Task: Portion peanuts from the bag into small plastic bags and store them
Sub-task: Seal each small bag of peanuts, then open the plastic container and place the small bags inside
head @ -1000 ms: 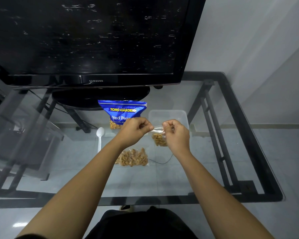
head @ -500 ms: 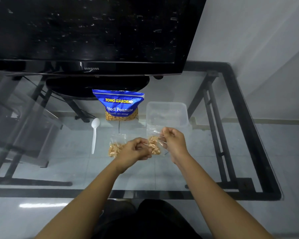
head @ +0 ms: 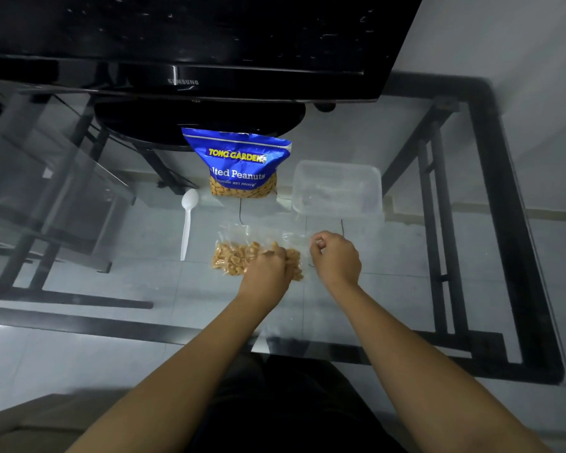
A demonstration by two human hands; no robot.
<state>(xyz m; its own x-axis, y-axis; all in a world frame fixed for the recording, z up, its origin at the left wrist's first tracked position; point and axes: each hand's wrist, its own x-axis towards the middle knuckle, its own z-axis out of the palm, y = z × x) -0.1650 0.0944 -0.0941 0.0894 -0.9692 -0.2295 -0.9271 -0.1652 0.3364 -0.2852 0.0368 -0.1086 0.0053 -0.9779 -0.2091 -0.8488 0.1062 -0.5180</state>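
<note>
Left hand grip: the left hand (head: 266,269) lies knuckles-up over a small plastic bag of peanuts (head: 293,263) on the glass table (head: 406,256); its fingers curl down onto the bag, though whether they pinch the film or only press on it cannot be told, since the hand hides its own fingertips.
Right hand grip: the right hand (head: 335,255) has its fingers curled, thumb and forefinger drawn together at the clear upper edge of the same bag; the film there is too faint to be sure it is pinched.
Small bag between the hands: its peanuts show just right of the left hand's knuckles, its clear top reaching toward the right hand.
Second small bag: a filled bag (head: 232,256) lies flat on the glass just left of the left hand, touching or partly under it.
Peanut bag: the blue Tong Garden pouch (head: 239,161) stands upright beyond both hands, near the television base (head: 196,122).
Container: a clear plastic box (head: 337,188) sits to the right of the pouch, beyond the right hand and apart from it.
Spoon: a white plastic spoon (head: 187,217) lies left of the small bags, bowl toward the pouch.
Television: a black set (head: 183,44) fills the far side of the table.
</note>
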